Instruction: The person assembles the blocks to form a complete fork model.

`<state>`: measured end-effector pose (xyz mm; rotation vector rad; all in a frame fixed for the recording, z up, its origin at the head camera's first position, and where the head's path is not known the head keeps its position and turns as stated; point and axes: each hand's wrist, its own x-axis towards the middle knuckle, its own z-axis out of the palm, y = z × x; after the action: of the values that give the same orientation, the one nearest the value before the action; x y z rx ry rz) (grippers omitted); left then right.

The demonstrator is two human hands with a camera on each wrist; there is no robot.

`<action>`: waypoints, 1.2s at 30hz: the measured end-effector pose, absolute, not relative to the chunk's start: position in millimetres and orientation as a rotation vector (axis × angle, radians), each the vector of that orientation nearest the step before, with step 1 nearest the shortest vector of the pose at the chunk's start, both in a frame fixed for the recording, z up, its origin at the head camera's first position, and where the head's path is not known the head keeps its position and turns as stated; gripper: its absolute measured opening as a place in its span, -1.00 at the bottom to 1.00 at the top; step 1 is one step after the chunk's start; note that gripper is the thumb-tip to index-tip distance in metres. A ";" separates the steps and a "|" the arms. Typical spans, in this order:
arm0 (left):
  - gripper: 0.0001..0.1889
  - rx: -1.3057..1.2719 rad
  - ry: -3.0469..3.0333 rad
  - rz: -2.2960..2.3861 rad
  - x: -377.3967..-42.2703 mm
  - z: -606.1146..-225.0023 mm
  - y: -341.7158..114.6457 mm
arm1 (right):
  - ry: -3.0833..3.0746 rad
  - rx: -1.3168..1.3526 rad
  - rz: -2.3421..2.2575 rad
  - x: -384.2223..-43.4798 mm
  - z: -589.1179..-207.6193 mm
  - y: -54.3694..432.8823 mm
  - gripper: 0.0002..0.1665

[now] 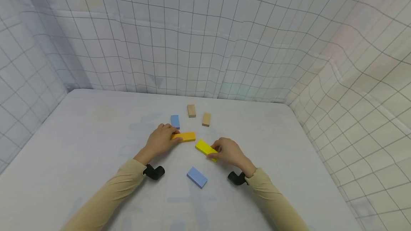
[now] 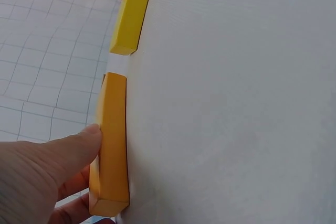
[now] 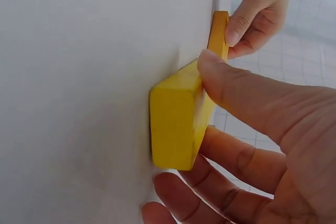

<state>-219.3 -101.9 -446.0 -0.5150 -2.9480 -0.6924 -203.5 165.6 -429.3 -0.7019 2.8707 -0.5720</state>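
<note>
In the head view, my left hand point(image 1: 161, 140) holds an orange block point(image 1: 187, 137) by its left end, which lies flat on the white table. The left wrist view shows the thumb against one long side of this orange block point(image 2: 113, 135), fingers on the other. My right hand point(image 1: 230, 152) grips a yellow block point(image 1: 204, 147) at its near right end, thumb on one side and fingers opposite. Up close, the yellow block point(image 3: 173, 127) rests on the table, set at an angle to the orange one. A small gap separates the two blocks.
A blue block point(image 1: 197, 177) lies between the forearms, nearer the body. Just beyond the left hand is another blue block point(image 1: 175, 121). Two plain wooden blocks point(image 1: 191, 111) lie farther back on the white table point(image 1: 96, 134). Grid-patterned cloth point(image 1: 192, 45) hangs around the back and sides.
</note>
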 end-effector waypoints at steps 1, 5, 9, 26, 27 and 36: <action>-0.65 -0.515 -2.947 -0.696 -219.1 -445.6 -101.9 | 2.861 -0.693 -0.588 -204.0 -429.6 165.9 -0.57; -0.65 -0.520 -2.938 -0.705 -218.6 -444.4 -101.7 | 2.839 -0.676 -0.627 -204.0 -429.9 166.9 -0.59; -0.67 -0.523 -2.931 -0.721 -218.2 -444.0 -101.3 | 2.825 -0.660 -0.657 -202.8 -429.2 167.1 -0.61; -0.72 -0.527 -2.943 -0.838 -220.2 -442.9 -101.1 | 2.748 -0.637 -0.836 -204.6 -435.9 172.1 -0.66; -0.72 -0.528 -2.939 -0.846 -220.3 -442.6 -101.0 | 2.741 -0.638 -0.849 -204.9 -436.5 172.5 -0.66; -0.74 -0.516 -2.942 -0.911 -221.9 -441.5 -99.8 | 2.703 -0.633 -0.938 -204.8 -438.6 174.5 -0.68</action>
<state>-221.9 -99.8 -441.5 -0.5157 -2.9420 -0.9110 -204.8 174.5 -438.6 -0.6330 2.7029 -0.9382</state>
